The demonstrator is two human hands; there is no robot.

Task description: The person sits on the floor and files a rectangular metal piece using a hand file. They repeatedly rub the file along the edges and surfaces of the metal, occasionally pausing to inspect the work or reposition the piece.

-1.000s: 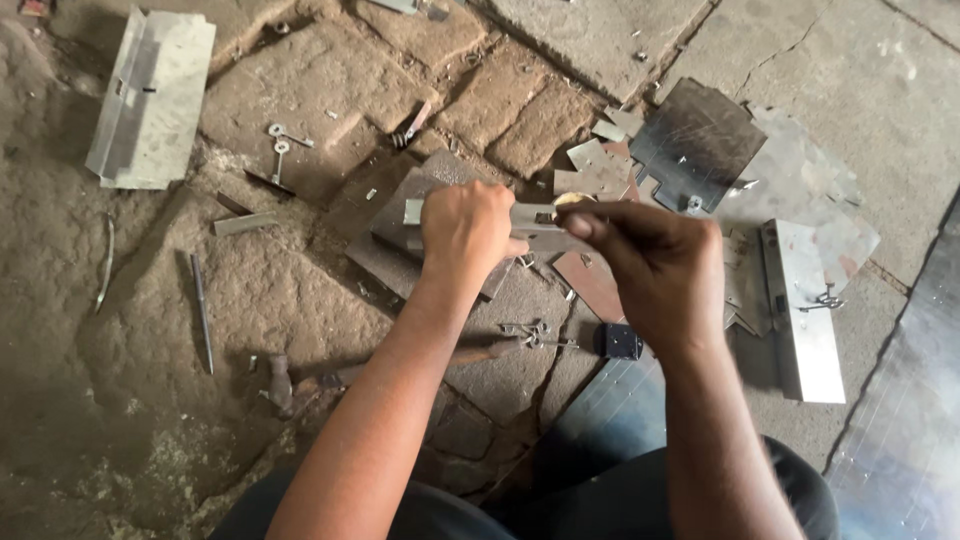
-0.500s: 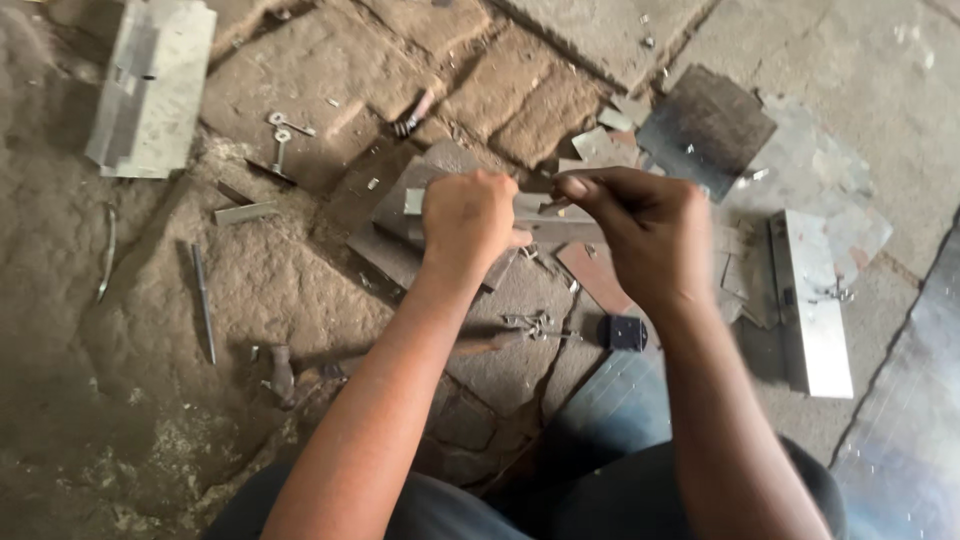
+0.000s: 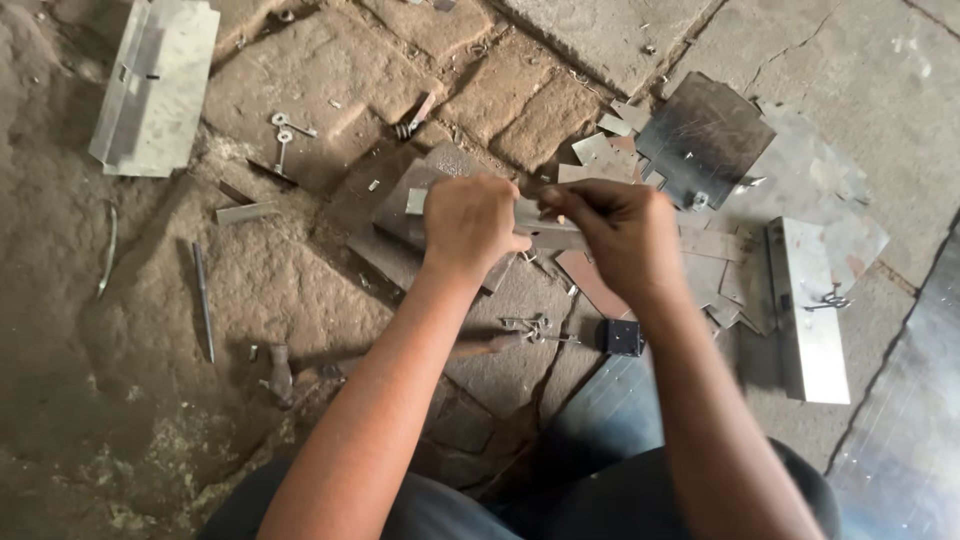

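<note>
My left hand (image 3: 470,228) is closed around a narrow folded strip of sheet metal (image 3: 548,236) held level above the stone floor. My right hand (image 3: 618,232) grips the same strip from the right, fingers pinched at its top edge; whether a small part is between the fingertips cannot be told. One end of the strip (image 3: 415,201) sticks out to the left of my left hand. Flat metal offcuts (image 3: 400,205) lie on the floor right under both hands.
A folded metal channel (image 3: 155,85) lies far left, another (image 3: 808,305) at right. A dark square plate (image 3: 705,135) sits upper right among offcuts. Eye bolts (image 3: 282,140), a thin rod (image 3: 203,300), a hammer (image 3: 282,372), loose hardware (image 3: 532,328) and a small black block (image 3: 622,337) lie around.
Both hands stay on the strip. My right hand has shifted left and up along it, nearer the left hand. The view has tilted slightly.
</note>
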